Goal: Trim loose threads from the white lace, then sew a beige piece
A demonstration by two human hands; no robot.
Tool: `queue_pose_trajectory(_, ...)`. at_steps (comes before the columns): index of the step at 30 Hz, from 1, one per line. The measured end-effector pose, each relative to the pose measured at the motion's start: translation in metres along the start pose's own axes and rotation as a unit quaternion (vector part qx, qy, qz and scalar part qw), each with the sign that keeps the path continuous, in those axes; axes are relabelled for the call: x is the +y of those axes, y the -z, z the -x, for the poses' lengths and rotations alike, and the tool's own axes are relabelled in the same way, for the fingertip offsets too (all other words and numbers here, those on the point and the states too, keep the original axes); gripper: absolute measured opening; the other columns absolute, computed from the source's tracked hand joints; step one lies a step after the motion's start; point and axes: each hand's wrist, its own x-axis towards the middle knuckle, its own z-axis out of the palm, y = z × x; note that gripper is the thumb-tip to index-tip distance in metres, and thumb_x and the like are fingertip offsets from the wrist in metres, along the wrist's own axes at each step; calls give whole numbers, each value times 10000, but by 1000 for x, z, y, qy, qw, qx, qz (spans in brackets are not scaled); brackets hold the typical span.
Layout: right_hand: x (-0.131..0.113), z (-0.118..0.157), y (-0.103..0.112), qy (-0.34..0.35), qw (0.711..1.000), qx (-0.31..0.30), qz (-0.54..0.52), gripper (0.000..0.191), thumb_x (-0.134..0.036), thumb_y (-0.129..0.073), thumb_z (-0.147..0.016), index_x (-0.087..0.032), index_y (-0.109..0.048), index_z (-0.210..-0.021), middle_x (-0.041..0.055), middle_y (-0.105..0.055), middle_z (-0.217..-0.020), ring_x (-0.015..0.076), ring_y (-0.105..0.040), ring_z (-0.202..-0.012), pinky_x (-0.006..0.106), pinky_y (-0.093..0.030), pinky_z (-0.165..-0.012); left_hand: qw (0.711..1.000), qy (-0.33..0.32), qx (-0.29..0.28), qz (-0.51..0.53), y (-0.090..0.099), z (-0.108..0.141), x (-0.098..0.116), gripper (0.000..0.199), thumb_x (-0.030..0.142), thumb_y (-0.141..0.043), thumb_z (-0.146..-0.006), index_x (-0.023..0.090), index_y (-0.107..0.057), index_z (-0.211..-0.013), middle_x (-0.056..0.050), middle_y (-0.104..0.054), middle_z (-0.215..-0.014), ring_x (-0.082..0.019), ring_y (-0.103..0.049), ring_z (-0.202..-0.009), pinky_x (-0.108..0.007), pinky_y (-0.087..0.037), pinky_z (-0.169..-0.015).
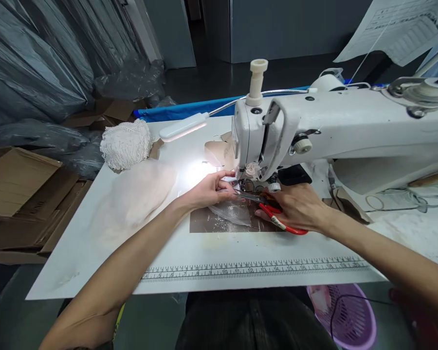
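Observation:
My right hand (301, 206) is closed around scissors (286, 227) with red handles. Their dark blades point left, under the sewing machine's needle area, and reach my left fingertips. My left hand (216, 189) is pinched beside the presser foot; what lies between its fingers is too small to make out. Just below the blades, a piece of sheer whitish fabric (235, 214) lies on the brown plate (202, 223) of the machine bed. The white sewing machine (336, 121) stands over both hands and hides part of the needle area.
A lit lamp (184, 127) shines on the white table (190, 253), which has a printed ruler along its front edge. Pale sheer fabric (142, 189) and a white lace bundle (127, 145) lie left. Cardboard boxes (22, 180) stand beyond; a purple basket (350, 316) is below right.

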Motion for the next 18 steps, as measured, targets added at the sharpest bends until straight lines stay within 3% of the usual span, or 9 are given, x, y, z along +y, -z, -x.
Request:
queue_pose_trajectory(9, -4, -15, 5, -12, 999, -53, 7, 536, -626, -385, -881, -182, -637, -1045, 96, -692, -819, 236, -637, -686, 290, -246, -521, 999, -9, 13, 37, 2, 0, -6, 677, 172, -741, -736, 138, -407, -1324, -10, -711, -759, -142, -682, -734, -249, -475, -698)
queue_pose_trajectory(18, -4, -20, 5, 16, 1000, -17, 5, 502, -616, -395, -880, -203, -650, -1010, 86, -701, -793, 264, -637, -715, 302, -240, -519, 999, -7, 14, 46, 2, 0, -8, 689, 166, -731, -735, 132, -391, -1333, -58, -724, -827, -180, -702, -795, -273, -501, -709)
